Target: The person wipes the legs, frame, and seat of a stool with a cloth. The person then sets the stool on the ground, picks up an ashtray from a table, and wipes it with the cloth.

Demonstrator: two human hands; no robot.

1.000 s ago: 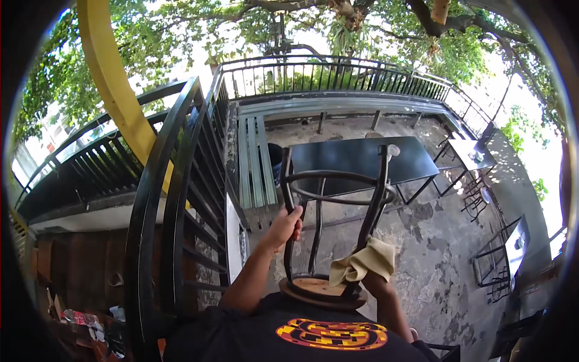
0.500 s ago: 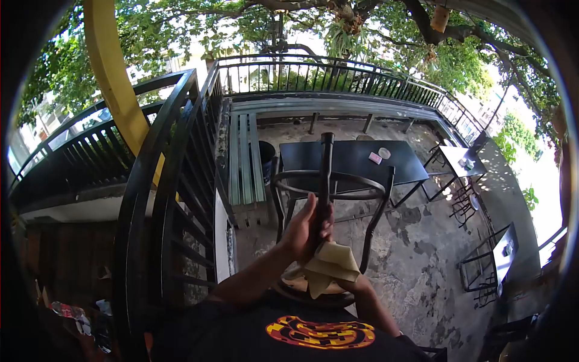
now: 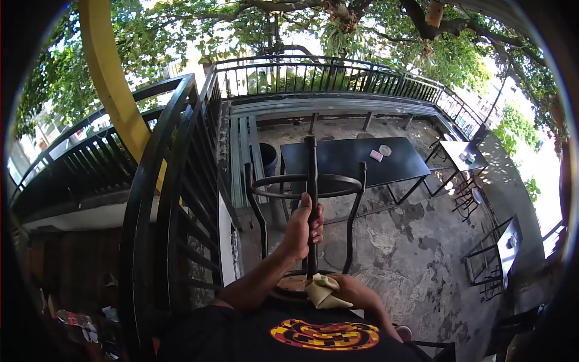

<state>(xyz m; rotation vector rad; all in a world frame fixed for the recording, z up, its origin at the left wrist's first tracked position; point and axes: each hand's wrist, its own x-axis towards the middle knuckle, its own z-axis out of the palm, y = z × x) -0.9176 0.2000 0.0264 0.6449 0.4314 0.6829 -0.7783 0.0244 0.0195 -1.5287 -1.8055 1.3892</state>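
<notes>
An upside-down stool [image 3: 357, 205] with dark metal legs and a ring brace stands against my body, its round wooden seat low by my shirt. My left hand [image 3: 300, 232] is wrapped round the nearest leg, just below the ring. Lower down, my right hand [image 3: 353, 291] presses a pale yellow cloth [image 3: 324, 292] at the foot of that same leg, near the seat. The cloth covers most of the right fingers.
A black railing [image 3: 166, 181] runs close on my left, beside a yellow post [image 3: 111, 78]. Ahead stands a black table [image 3: 356, 157] with a pink packet and a round dish, near a dark bin [image 3: 268, 158]. Smaller tables [image 3: 461, 155] and stools line the right side.
The cloth and my right hand have slid down the leg towards the seat. The stool has shifted slightly left in view, my left hand still round its leg.
</notes>
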